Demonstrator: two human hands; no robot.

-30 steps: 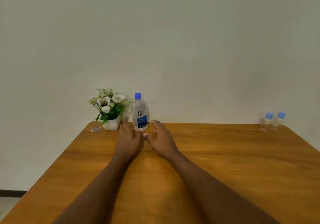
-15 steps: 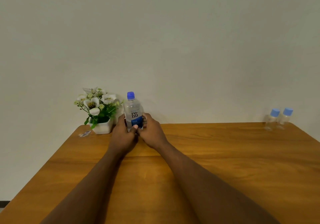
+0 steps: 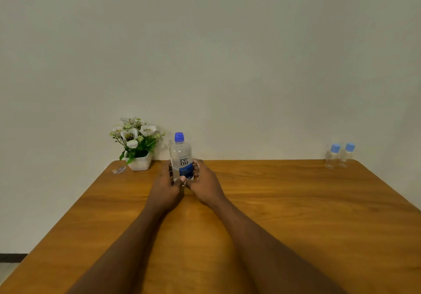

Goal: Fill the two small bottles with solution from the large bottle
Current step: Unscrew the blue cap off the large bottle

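Observation:
The large clear bottle [image 3: 181, 155] with a blue cap and a "renu" label stands upright near the far edge of the wooden table [image 3: 284, 202]. My left hand [image 3: 165, 186] grips its lower left side, thumb across the front. My right hand [image 3: 205, 185] grips its lower right side, fingers curled round the label. Two small clear bottles [image 3: 339, 156] with light blue caps stand side by side at the far right corner, well away from both hands. All caps are on.
A white pot of white artificial flowers [image 3: 137, 143] stands at the far left, just left of the large bottle. A small flat sticker-like scrap [image 3: 119, 170] lies by the pot. A plain wall rises right behind the table.
Both hands reached forward and closed round the base of the large bottle, which was standing free a second ago. The bottle has come slightly nearer to me, away from the flower pot.

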